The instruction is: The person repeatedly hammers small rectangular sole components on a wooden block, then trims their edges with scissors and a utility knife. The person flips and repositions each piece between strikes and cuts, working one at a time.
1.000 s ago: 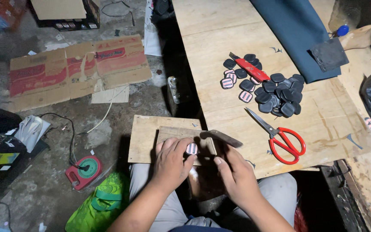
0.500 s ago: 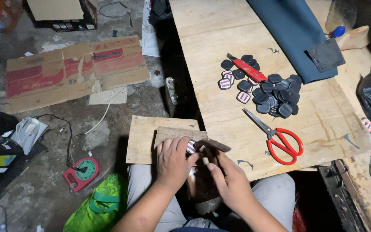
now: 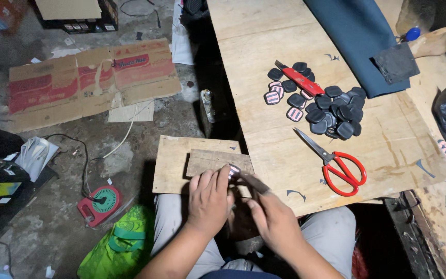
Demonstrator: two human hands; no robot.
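Head view, looking down over the lap. The left hand is lying with its fingers pressed together and curled over a small striped pink-and-dark patch, which it is pinning at its fingertips against a small worn rectangular wooden board; that board is resting on a larger pale plywood panel across the knees. The right hand is closing thumb and forefinger on a dark, narrow strip-like piece just beside the patch; whether this is a blade or a strip of material cannot be told. Judged from this arrangement, the left fingertips are sitting very near the working end of the dark piece, so a slip there could nick them or shift the patch off line; the stacked boards, lying loose on the knees, could also tilt. Farther out, on the plywood worktable, red-handled scissors are lying with blades parted, pointing toward the near edge, where a reaching hand could catch them. Beyond them a heap of dark rounded patches, several striped pink, is touching a red utility knife. A dark blue sheet of material is covering the far end of the table.
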